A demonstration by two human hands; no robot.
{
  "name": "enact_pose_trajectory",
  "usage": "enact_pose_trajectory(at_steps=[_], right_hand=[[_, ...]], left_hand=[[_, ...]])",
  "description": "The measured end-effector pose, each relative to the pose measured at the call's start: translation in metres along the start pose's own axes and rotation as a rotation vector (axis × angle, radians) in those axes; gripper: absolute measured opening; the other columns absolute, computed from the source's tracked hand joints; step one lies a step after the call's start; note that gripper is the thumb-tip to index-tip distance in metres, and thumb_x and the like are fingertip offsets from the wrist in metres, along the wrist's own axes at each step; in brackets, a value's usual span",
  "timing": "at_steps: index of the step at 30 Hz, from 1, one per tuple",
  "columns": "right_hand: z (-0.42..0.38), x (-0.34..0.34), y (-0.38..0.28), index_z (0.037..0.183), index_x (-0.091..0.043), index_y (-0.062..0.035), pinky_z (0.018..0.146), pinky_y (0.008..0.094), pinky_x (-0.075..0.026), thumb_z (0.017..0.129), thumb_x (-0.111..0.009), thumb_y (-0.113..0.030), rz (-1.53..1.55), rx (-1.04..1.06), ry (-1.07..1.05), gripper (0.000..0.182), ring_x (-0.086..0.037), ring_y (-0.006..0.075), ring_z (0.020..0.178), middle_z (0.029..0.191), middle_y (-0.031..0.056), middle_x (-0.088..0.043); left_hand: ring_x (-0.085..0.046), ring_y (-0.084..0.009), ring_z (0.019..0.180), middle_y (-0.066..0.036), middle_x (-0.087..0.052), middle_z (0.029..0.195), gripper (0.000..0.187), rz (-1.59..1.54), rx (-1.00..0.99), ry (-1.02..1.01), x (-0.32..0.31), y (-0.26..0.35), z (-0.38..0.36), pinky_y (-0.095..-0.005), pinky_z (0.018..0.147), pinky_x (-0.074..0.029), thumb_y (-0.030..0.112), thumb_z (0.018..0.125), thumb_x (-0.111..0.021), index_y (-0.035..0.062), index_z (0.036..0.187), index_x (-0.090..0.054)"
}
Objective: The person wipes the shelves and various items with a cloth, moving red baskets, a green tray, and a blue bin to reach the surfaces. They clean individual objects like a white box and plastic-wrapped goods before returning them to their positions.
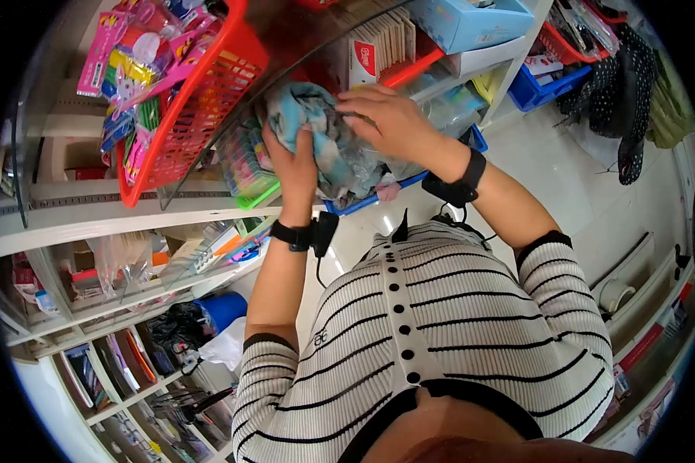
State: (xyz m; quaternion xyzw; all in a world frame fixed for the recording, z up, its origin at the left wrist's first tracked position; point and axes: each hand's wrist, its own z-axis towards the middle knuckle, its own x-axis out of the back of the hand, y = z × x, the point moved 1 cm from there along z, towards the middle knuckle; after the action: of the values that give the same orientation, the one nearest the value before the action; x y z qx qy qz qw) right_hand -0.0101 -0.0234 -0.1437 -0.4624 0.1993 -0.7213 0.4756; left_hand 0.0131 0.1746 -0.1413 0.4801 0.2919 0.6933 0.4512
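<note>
My left hand (292, 166) is closed around a crumpled cloth (330, 158) patterned in blue, grey and whitish tones, with the thumb pressed on its front. Part of the cloth hangs down over a blue basket (340, 207) at the shelf's edge. My right hand (398, 127) is just right of the cloth, slightly blurred, its fingers apart and reaching toward the cloth's upper side. Clear plastic wrapping (371, 166) lies under and beside the cloth. Both wrists wear black bands with small devices.
A red basket (201, 100) of colourful packets stands upper left, next to a glass divider. Behind my hands are a box of upright cards (374, 58) and a light-blue box (471, 27). A green-rimmed basket (247, 166) sits left. Lower shelves and a blue bin (222, 312) are below.
</note>
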Motion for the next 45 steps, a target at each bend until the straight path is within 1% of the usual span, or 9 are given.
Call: enact_pose_trajectory(at_steps=[6,11,13,20,26,32,34,38,45], right_hand=[[-0.006,-0.017,0.05,0.109,-0.065,-0.0067,0.093,0.0389,-0.046,0.077,-0.057,-0.001,-0.266,0.145,0.071,0.033,-0.055,0.0298,0.111,0.113,0.0105,-0.062],[-0.007,-0.025,0.066,0.113,-0.063,-0.0074,0.096,0.0388,-0.044,0.072,-0.052,0.009,-0.012,0.168,0.114,0.044,-0.054,0.0295,0.109,0.112,0.0104,-0.062],[-0.008,-0.023,0.068,0.113,-0.063,-0.0076,0.096,0.0384,-0.044,0.073,-0.052,0.009,0.013,0.169,0.089,0.045,-0.054,0.0293,0.11,0.113,0.0103,-0.062],[-0.006,-0.019,0.073,0.111,-0.065,-0.0083,0.096,0.0349,-0.044,0.079,-0.052,0.003,0.044,0.146,0.039,0.036,-0.052,0.027,0.113,0.115,0.0067,-0.062],[-0.003,-0.014,0.073,0.111,-0.065,-0.0091,0.094,0.0331,-0.046,0.08,-0.053,0.002,0.083,0.154,0.013,0.035,-0.053,0.0248,0.114,0.119,0.0041,-0.061],[-0.001,-0.01,0.069,0.112,-0.065,-0.0093,0.093,0.0336,-0.048,0.078,-0.055,0.003,0.107,0.077,-0.042,0.037,-0.053,0.024,0.114,0.119,0.0037,-0.06],[-0.001,-0.011,0.07,0.112,-0.064,-0.0093,0.094,0.0337,-0.048,0.077,-0.055,0.004,0.104,0.081,-0.039,0.039,-0.053,0.0241,0.115,0.119,0.0037,-0.06],[0.0,-0.01,0.067,0.113,-0.064,-0.0097,0.095,0.0345,-0.047,0.075,-0.055,0.009,0.108,0.116,-0.024,0.043,-0.052,0.0255,0.116,0.119,0.0038,-0.06],[-0.003,-0.017,0.068,0.117,-0.063,-0.0097,0.094,0.0367,-0.046,0.071,-0.052,0.013,0.127,0.143,0.047,0.053,-0.055,0.0284,0.111,0.117,0.0061,-0.061]], left_hand=[[-0.034,-0.0502,0.123,-0.034,-0.031,0.139,0.066,0.517,-0.131,-0.076,-0.034,-0.029,0.038,-0.047,0.104,-0.032,0.022,0.084,-0.063,-0.0008,0.138,-0.032],[-0.043,-0.0462,0.117,-0.032,-0.047,0.125,0.064,0.536,-0.003,-0.152,-0.045,-0.059,0.087,-0.0485,0.101,-0.035,0.025,0.084,-0.062,0.0016,0.137,-0.036],[-0.047,-0.0459,0.117,-0.03,-0.044,0.134,0.062,0.954,-0.355,-0.065,-0.042,-0.056,0.106,-0.0469,0.101,-0.036,0.031,0.093,-0.055,-0.0028,0.14,-0.033],[-0.053,-0.0329,0.111,-0.019,-0.058,0.116,0.044,0.893,-0.59,-0.05,-0.048,-0.092,0.172,-0.0445,0.092,-0.043,0.019,0.086,-0.056,0.0057,0.127,-0.047],[-0.056,-0.0317,0.105,-0.016,-0.059,0.11,0.041,0.91,-0.441,-0.194,-0.056,-0.081,0.216,-0.0436,0.088,-0.044,0.018,0.086,-0.057,0.0064,0.124,-0.049],[-0.058,-0.0307,0.1,-0.014,-0.061,0.105,0.038,1.098,0.287,-0.787,-0.03,-0.074,0.225,-0.0429,0.085,-0.045,0.018,0.086,-0.057,0.0071,0.122,-0.051],[-0.056,-0.0246,0.089,-0.019,-0.058,0.103,0.031,-0.076,-0.095,-0.108,-0.016,-0.145,0.212,-0.0381,0.077,-0.046,0.014,0.09,-0.05,-0.0026,0.116,-0.052],[-0.056,-0.0306,0.091,-0.021,-0.059,0.103,0.031,1.036,-0.432,-0.306,-0.01,-0.106,0.197,-0.0403,0.079,-0.045,0.013,0.088,-0.052,-0.0014,0.116,-0.053],[-0.057,-0.0345,0.094,-0.023,-0.059,0.105,0.034,0.764,-0.637,-0.227,-0.05,-0.067,0.203,-0.0418,0.082,-0.045,0.013,0.088,-0.055,-0.0007,0.119,-0.052]])
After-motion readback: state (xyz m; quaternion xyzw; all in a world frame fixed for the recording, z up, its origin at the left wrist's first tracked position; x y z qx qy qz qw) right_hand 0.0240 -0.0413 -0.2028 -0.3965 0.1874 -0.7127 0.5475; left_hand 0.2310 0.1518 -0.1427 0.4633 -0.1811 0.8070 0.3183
